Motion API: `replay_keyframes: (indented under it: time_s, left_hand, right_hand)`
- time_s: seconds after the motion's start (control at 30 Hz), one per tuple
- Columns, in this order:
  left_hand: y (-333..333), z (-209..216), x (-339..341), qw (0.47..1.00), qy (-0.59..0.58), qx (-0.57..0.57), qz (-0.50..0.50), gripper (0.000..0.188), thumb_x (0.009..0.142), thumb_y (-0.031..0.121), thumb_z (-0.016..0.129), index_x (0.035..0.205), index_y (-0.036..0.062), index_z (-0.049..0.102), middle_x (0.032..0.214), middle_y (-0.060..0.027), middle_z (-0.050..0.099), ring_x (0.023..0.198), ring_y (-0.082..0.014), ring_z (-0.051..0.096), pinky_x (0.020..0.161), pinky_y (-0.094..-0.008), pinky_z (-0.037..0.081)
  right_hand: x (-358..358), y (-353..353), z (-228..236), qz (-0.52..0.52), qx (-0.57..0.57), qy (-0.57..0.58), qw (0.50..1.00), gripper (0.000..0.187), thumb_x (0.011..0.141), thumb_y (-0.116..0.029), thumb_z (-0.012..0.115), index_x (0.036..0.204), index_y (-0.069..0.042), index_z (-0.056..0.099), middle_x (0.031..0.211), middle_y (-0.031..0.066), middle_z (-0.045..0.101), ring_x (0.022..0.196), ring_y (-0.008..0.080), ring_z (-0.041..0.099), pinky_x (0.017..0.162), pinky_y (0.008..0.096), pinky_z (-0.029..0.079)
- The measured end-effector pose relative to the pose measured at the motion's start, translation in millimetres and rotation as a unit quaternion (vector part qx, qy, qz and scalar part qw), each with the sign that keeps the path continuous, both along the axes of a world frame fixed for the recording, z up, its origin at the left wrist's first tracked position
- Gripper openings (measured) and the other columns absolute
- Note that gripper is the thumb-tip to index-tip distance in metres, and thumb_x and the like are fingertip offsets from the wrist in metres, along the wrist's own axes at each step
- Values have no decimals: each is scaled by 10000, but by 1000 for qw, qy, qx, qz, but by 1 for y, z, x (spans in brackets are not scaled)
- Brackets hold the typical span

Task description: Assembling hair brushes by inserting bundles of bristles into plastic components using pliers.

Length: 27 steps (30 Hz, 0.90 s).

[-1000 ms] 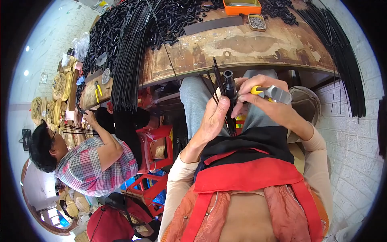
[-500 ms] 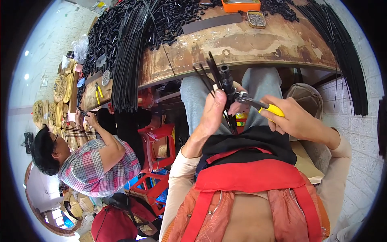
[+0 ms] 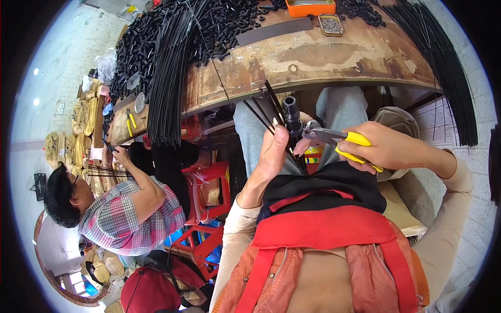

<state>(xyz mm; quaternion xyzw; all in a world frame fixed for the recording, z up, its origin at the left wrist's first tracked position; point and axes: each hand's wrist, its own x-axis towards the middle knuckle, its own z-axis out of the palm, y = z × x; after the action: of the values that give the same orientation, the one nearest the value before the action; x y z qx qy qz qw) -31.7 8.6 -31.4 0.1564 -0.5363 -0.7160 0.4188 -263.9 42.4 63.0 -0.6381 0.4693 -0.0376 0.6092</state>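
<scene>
My left hand [image 3: 272, 152] is closed around a black tubular part [image 3: 293, 116] and several thin black rods [image 3: 259, 110], held upright above my lap. The thumb presses along the near side, and the fingers wrap behind, partly hidden. In my right hand [image 3: 389, 148] are end-cutting pliers [image 3: 334, 136] with yellow handles and metal jaws. Their handles are spread apart in my grip. The jaws are right beside the black tube, close to my left fingers; whether they touch it I cannot tell.
A worn wooden table [image 3: 323, 55] spans the far side, bearing piled black tubular parts [image 3: 224, 26], bundled black rods [image 3: 169, 83], an orange box [image 3: 311, 7] and a small tray of metal bits [image 3: 331, 25]. At left, a co-worker [image 3: 125, 208] sits near other yellow pliers [image 3: 130, 123].
The handles of the pliers have spread apart, and my right forearm has swung outward to the right. The black tube now stands a little lower and more upright in my left hand.
</scene>
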Motion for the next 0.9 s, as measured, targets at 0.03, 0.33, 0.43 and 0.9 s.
replay_keyframes:
  time_s: [0.03, 0.33, 0.43, 0.9]
  left_hand:
    - [0, 0, 0, 1000, -3, -6, -7, 685, 952, 625, 367, 1133, -21, 504, 658, -14, 432, 559, -105, 379, 530, -256, 327]
    - [2, 4, -7, 998, -60, -21, -21, 718, 968, 627, 332, 1121, -50, 515, 659, 13, 455, 627, -94, 425, 650, -268, 394]
    - [3, 6, -4, 999, -42, -20, -12, 698, 982, 602, 326, 1148, -51, 507, 684, 14, 457, 631, -90, 420, 643, -262, 383]
    - [-19, 118, 105, 887, 112, -61, 443, 639, 989, 559, 370, 1303, 5, 432, 743, -8, 376, 655, -115, 343, 639, -267, 335]
  right_hand:
    - [0, 3, 1, -15, 1, -4, 1000, 345, 1003, -305, 473, 884, 10, 546, 638, 33, 556, 515, 120, 537, 487, 291, 428]
    - [-4, 7, 49, -7, -18, 141, 990, 321, 987, -303, 511, 1138, -25, 572, 749, 121, 623, 695, 231, 630, 644, 377, 471]
    - [1, -1, 40, 31, -105, 123, 986, 339, 972, -311, 536, 1136, -15, 559, 801, 194, 639, 749, 343, 629, 691, 415, 468]
    - [-9, -54, -80, 145, -627, 195, 740, 306, 763, -249, 690, 984, -49, 625, 1008, 110, 599, 1016, 312, 584, 824, 387, 512]
